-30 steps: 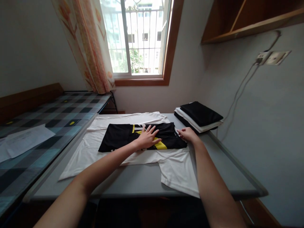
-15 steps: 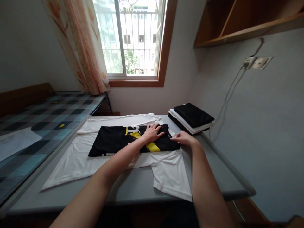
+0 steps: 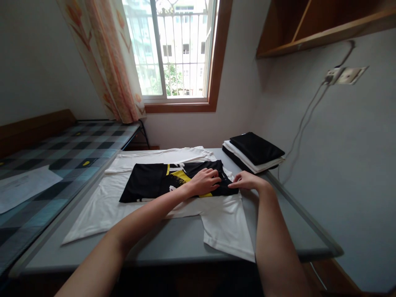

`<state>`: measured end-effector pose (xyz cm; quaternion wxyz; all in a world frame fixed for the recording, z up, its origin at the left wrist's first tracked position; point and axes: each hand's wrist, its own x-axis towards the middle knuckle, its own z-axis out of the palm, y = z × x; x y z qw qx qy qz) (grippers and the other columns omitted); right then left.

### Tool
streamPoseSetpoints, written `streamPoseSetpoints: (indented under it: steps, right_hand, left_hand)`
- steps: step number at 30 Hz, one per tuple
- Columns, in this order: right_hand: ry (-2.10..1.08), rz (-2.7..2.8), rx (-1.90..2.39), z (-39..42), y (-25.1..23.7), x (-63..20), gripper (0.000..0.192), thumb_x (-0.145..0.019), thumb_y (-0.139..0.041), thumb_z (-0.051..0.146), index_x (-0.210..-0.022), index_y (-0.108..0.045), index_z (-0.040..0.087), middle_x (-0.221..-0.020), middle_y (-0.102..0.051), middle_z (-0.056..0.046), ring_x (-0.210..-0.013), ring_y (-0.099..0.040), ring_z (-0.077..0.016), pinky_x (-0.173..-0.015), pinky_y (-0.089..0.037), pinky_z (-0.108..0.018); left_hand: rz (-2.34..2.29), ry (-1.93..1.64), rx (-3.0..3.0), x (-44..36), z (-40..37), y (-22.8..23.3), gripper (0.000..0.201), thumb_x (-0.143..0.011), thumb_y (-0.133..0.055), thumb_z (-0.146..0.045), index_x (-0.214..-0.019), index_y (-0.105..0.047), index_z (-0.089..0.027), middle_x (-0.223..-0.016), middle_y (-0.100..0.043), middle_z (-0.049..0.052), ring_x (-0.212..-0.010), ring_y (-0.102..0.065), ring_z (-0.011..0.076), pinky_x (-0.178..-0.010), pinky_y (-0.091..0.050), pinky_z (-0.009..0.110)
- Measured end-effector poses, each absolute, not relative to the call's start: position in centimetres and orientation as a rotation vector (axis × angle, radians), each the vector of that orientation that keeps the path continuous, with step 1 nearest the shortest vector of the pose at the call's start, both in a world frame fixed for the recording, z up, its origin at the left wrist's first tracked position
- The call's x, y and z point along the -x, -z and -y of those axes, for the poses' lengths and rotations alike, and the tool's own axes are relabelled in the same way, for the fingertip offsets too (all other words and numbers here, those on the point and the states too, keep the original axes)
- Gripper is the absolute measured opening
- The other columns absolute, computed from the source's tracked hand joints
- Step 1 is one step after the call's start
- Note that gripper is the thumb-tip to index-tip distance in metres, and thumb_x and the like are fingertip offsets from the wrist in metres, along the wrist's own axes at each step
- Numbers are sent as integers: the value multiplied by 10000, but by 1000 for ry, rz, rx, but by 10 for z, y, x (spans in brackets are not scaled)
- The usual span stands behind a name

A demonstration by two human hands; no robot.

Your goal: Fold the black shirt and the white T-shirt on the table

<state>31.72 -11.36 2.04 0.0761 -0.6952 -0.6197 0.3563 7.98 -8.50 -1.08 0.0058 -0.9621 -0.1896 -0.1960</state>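
A folded black shirt with yellow print (image 3: pixel 151 183) lies on a spread white T-shirt (image 3: pixel 105 206) on the grey table (image 3: pixel 278 218). My left hand (image 3: pixel 204 181) presses on the black shirt's right part, fingers curled over the cloth. At the shirt's right end, my right hand (image 3: pixel 246 180) pinches the edge of the fabric. Both forearms reach in from the bottom of the view.
A stack of folded black and white clothes (image 3: pixel 252 152) sits at the table's far right corner. A bed with a checked cover (image 3: pixel 62 152) and a sheet of paper (image 3: pixel 24 185) stands to the left. Window, curtain (image 3: pixel 105 62), wall shelf (image 3: pixel 315 24) and socket with cable (image 3: pixel 343 76) surround.
My left hand has slid toward the right end of the black shirt and curled on it. The right hand has closed on the shirt's edge. The view has shifted slightly.
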Motion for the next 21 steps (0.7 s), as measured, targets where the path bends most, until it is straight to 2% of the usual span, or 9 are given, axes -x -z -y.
streamPoseSetpoints:
  steps: [4, 7, 9, 15, 21]
  right_hand:
    - [-982, 1911, 1970, 111, -20, -317, 341, -590, -789, 434, -555, -595, 155, -495, -517, 26, -516, -462, -104, -480, -327, -223]
    - [-1024, 1876, 1919, 112, -21, -314, 323, -626, -770, 420, -590, -584, 158, -542, -551, 17, -556, -513, -116, -494, -371, -212]
    - [-1058, 1825, 1940, 114, -22, -311, 322, -636, -780, 412, -635, -572, 167, -566, -570, 11, -570, -543, -124, -488, -398, -206]
    - [-1077, 1696, 2038, 117, -25, -306, 340, -673, -802, 384, -686, -527, 186, -558, -595, 1, -560, -579, -133, -486, -421, -207]
    - [-1016, 1694, 2061, 105, -11, -311, 370, -721, -757, 480, -642, -610, 151, -645, -679, -70, -546, -592, -139, -520, -442, -235]
  left_hand:
    - [921, 769, 3118, -72, 93, 5, 249, -929, -549, -382, -1040, -686, -207, -917, -678, 54, -834, -624, 183, -805, -460, 310]
    - [1239, 955, 3217, -73, 97, 3, 224, -889, -583, -361, -968, -703, -188, -827, -689, 29, -715, -605, 153, -663, -462, 262]
    - [1345, 1027, 3301, -75, 99, 4, 218, -863, -605, -344, -955, -707, -175, -789, -690, 23, -687, -598, 148, -626, -460, 252]
    - [1347, 1043, 3370, -75, 104, 17, 218, -829, -622, -277, -1005, -699, -174, -801, -687, 16, -684, -593, 142, -637, -471, 250]
    - [1173, 1076, 3231, -72, 108, 30, 203, -837, -614, -251, -1016, -700, -207, -934, -676, 40, -875, -610, 184, -815, -493, 298]
